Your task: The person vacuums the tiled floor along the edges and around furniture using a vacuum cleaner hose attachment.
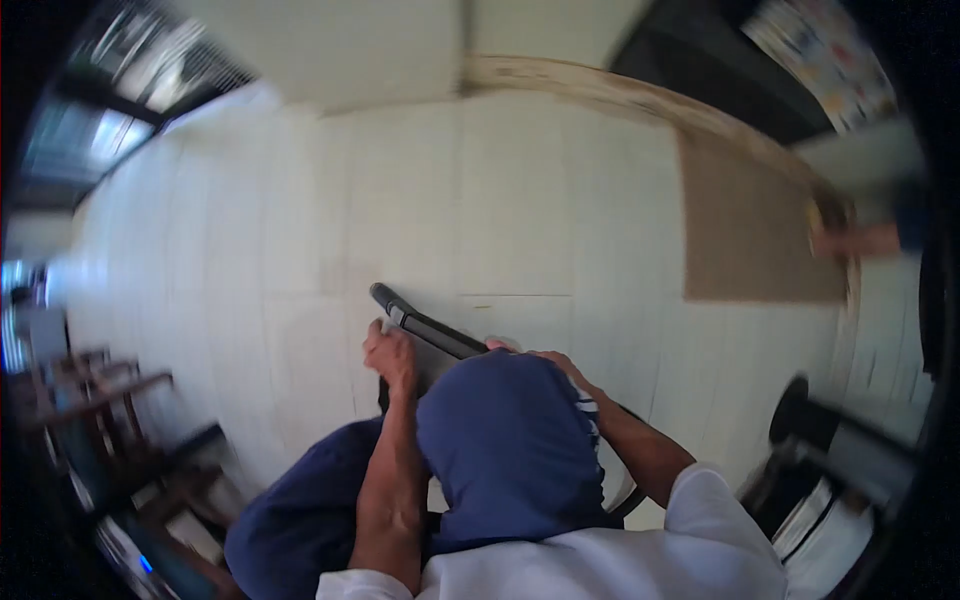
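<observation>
A dark bar with a grey section slants over the pale floor in front of my raised knee. Beside its far left part is my left hand, fingers curled; what lies inside them, if anything, is hidden. Mostly behind the knee, my right hand reaches to the lower right end of the bar. Only the back of it and some pinkish fingertips show there, so its grip cannot be made out. The rest of the bar is hidden by my blue-clothed knee.
Pale planks cover the floor, with a brown rectangular panel at the right. Another person's hand is blurred beside its edge. Brown wooden furniture stands at left; a black-and-grey object is at lower right.
</observation>
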A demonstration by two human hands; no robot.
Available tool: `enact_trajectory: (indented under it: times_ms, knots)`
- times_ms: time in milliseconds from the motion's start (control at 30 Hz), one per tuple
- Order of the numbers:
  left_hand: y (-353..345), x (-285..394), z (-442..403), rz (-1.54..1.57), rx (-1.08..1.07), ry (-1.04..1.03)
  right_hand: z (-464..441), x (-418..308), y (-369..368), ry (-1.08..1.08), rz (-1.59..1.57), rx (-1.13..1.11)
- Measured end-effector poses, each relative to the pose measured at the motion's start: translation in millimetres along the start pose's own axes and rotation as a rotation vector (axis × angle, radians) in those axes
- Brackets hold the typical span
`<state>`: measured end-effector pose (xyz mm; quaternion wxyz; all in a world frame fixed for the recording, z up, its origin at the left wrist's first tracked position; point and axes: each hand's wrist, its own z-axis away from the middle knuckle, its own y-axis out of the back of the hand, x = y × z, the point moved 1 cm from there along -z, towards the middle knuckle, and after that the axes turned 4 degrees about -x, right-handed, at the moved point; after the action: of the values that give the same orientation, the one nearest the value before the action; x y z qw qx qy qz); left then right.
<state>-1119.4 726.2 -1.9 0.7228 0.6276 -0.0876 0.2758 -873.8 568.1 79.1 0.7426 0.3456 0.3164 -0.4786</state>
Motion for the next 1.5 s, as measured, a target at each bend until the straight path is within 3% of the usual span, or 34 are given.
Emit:
enact_trajectory:
  times_ms: [67, 133, 200, 267, 300, 367, 400, 433, 467, 533, 567, 600, 633, 667, 700, 733, 767, 800, 867, 900, 1000, 1067, 1133, 1167, 1200, 1233, 1267, 1300, 1367, 1400, 1467, 1500]
  knots:
    - [-20, -12, -9, 0.175, -0.014, -0.234, 35, 0, -2, 0.029, 0.148, 0.172]
    - [-25, 43, 8, 0.234, -0.172, -0.215, 67, 1, 5, -0.028, 0.266, 0.328]
    - [-48, 96, 32, 0.788, -0.597, 0.057, 91, 11, 9, -0.235, 0.103, 0.662]
    - [-37, 181, 71, 0.708, -1.111, -0.011, 86, 6, 27, -0.331, -0.059, 0.799]
    - [-53, 202, 97, 0.611, -1.261, -0.188, 86, 8, 30, -0.394, -0.204, 0.904]
    - [-74, 227, 150, 0.352, -1.208, -0.580, 55, 32, 19, -0.239, -0.273, 1.119]
    - [-80, 237, 160, 0.294, -1.125, -0.678, 45, 28, 19, -0.127, -0.353, 1.164]
    - [-86, 248, 171, 0.233, -1.033, -0.769, 33, 40, 19, -0.202, -0.344, 1.102]
    - [-94, 252, 140, 0.283, -1.115, -0.763, 23, 15, 27, -0.246, -0.608, 1.089]
    - [-116, 258, 114, 0.324, -1.251, -0.731, -2, 9, 27, -0.134, -0.637, 1.240]
    - [-99, 273, 118, 0.151, -1.237, -0.806, 15, -4, 32, -0.169, -0.701, 1.131]
    - [-96, 280, 120, 0.144, -1.380, -0.806, 23, -7, 31, -0.066, -0.804, 1.114]
    - [-110, 284, 115, 0.071, -1.139, -1.189, 25, -6, 24, 0.025, -0.744, 1.171]
    - [-107, 300, 122, 0.135, -1.322, -0.990, 27, -5, 12, 0.105, -0.685, 1.231]
    - [-122, 309, 131, 0.082, -1.311, -1.056, 44, 3, -8, 0.082, -0.728, 1.294]
    - [-163, 318, 109, 0.137, -1.449, -1.048, 53, 0, -27, -0.135, -0.452, 1.440]
    - [-150, 339, 118, 0.072, -1.578, -1.045, 62, -4, -49, -0.360, -0.166, 1.539]
    - [-134, 353, 124, -0.003, -1.577, -1.108, 67, 6, -77, -0.476, -0.148, 1.687]
    - [-127, 375, 136, -0.260, -1.478, -1.493, 78, 36, -150, -0.792, -0.044, 1.925]
    - [-124, 378, 120, -0.305, -1.513, -1.601, 77, 31, -189, -1.081, -0.010, 1.925]
    - [-145, 414, 153, -0.602, -1.557, -1.909, 129, 50, -290, -1.642, -0.292, 1.918]
    - [-158, 434, 144, -0.673, -1.505, -2.167, 129, 41, -356, -1.838, -0.618, 1.755]
    - [-138, 455, 146, -0.955, -1.468, -2.001, 111, 30, -402, -1.837, -0.825, 1.682]
    - [-137, 452, 140, -0.874, -1.596, -1.870, 104, 30, -423, -1.783, -0.978, 1.592]
    - [-145, 451, 127, -0.861, -1.703, -1.730, 92, 32, -445, -1.743, -0.758, 1.674]
    - [-158, 465, 96, -0.945, -1.568, -1.700, 74, 29, -449, -1.688, -0.707, 1.723]
    - [-177, 477, 62, -0.940, -1.697, -1.687, 67, 26, -447, -1.642, -0.731, 1.714]
    - [-142, 466, 69, -0.996, -1.537, -1.456, 60, 23, -444, -1.638, -0.709, 1.738]
    - [-138, 468, 38, -1.035, -1.306, -1.690, 73, -7, -409, -1.733, -0.818, 1.539]
    - [-137, 462, 15, -0.995, -1.341, -1.634, 64, -3, -422, -1.757, -0.716, 1.603]
    - [-108, 444, 15, -0.889, -1.482, -1.406, 72, -2, -424, -1.736, -0.810, 1.516]
    - [-115, 445, -6, -0.971, -1.316, -1.727, 71, 1, -421, -1.690, -0.829, 1.508]
